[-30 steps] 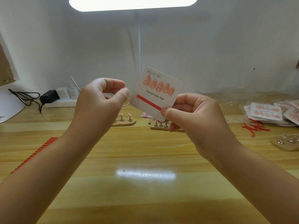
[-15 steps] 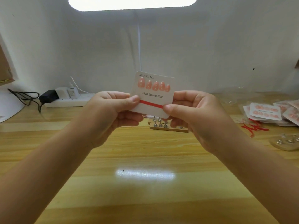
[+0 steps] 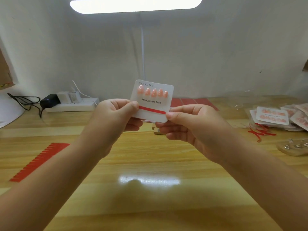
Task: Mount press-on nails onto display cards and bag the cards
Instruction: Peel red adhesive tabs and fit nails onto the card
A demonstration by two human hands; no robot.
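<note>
Mounting step, lower row. The card (image 3: 152, 101) is held upright above the table (image 3: 150, 205), between the two hands and clear of the wood. The left hand (image 3: 115, 117) pinches its left edge, thumb on the front face at the end of the red strip (image 3: 152, 110); the right hand (image 3: 188, 124) pinches the lower right corner, thumb at the strip's other end, the remaining fingers curled behind the card. Five nails (image 3: 152, 92) already sit in the upper row, above the printed words "Handmade Nail". The strip crosses the card below that print; it appears to be adhesive tape with its liner on, so the lower row is judged not yet mounted. The next move probably calls for a fingertip to lift one end of the liner and peel it along the strip while the other hand keeps the card steady and off the upper nails. Finished cards (image 3: 273, 115) lie stacked at right, with discarded red liners (image 3: 261, 132) just beside them; spare red strips (image 3: 38, 161) lie at left.
</note>
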